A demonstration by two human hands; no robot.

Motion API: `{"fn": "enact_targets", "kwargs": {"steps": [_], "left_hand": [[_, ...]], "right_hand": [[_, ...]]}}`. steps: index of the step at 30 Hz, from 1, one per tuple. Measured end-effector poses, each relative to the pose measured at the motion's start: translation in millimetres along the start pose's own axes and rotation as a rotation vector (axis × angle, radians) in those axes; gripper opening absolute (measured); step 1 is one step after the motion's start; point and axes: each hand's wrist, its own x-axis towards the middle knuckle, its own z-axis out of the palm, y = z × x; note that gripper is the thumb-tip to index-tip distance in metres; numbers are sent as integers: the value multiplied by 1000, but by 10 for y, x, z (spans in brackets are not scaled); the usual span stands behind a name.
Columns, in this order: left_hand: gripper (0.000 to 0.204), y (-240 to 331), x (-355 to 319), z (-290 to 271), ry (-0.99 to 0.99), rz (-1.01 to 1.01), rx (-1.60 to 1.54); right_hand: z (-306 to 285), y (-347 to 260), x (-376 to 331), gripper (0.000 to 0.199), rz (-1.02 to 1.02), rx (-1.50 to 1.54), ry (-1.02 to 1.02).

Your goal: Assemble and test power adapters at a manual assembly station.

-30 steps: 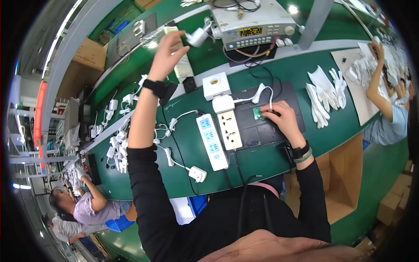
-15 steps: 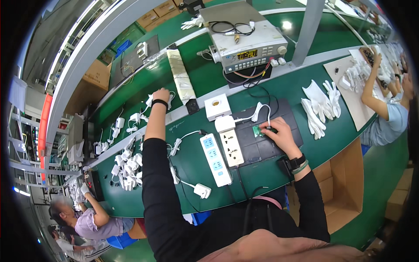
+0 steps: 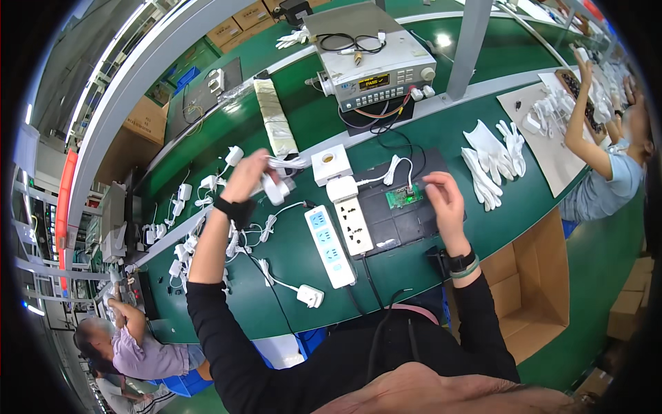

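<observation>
My left hand [image 3: 248,178] is closed on a white power adapter [image 3: 277,189] with a bundled white cable, held over the bench; motion smears it a little. My right hand [image 3: 445,200] hangs just right of a green circuit board [image 3: 404,197], its fingers apart and holding nothing. The board lies on a black mat [image 3: 389,231], a small green light glowing on it. A white cord reaches it from a white adapter [image 3: 341,188] at the top of a cream socket strip [image 3: 354,231]. Behind that adapter stands a white box [image 3: 331,164] with a round opening.
A white strip with blue sockets [image 3: 331,252] lies left of the cream one. More white adapters [image 3: 183,259] are piled at the left. A grey bench instrument [image 3: 372,69] stands at the back; white gloves [image 3: 491,165] lie right. Co-workers sit on both sides; a cardboard box [image 3: 527,297] stands below the edge.
My left hand has come back from the far adapters with an adapter in it. My right hand has let go of the cord's end at the board and drawn right. The instrument's display has changed.
</observation>
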Motion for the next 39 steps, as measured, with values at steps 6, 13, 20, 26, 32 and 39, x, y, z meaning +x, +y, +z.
{"fn": "enact_targets", "kwargs": {"steps": [6,13,20,26,32,39], "left_hand": [[27,1292,-303,749,-540,218,-117],[22,1157,-551,912,-914,-49,-731],[22,743,-434,1046,-962,27,-547],[21,540,-244,1243,-520,80,-391],[16,649,-165,1570,-232,136,-25],[11,797,-351,1972,-75,411,523]], "right_hand": [[791,-571,-139,81,-176,23,-391],[553,-444,-307,54,-465,-236,-785],[-196,-807,-353,30,318,-22,-938],[-673,-677,-485,24,280,-590,-898],[-826,-746,-485,20,-29,-800,-779],[-695,-604,-251,23,-190,-1048,-561]]}}
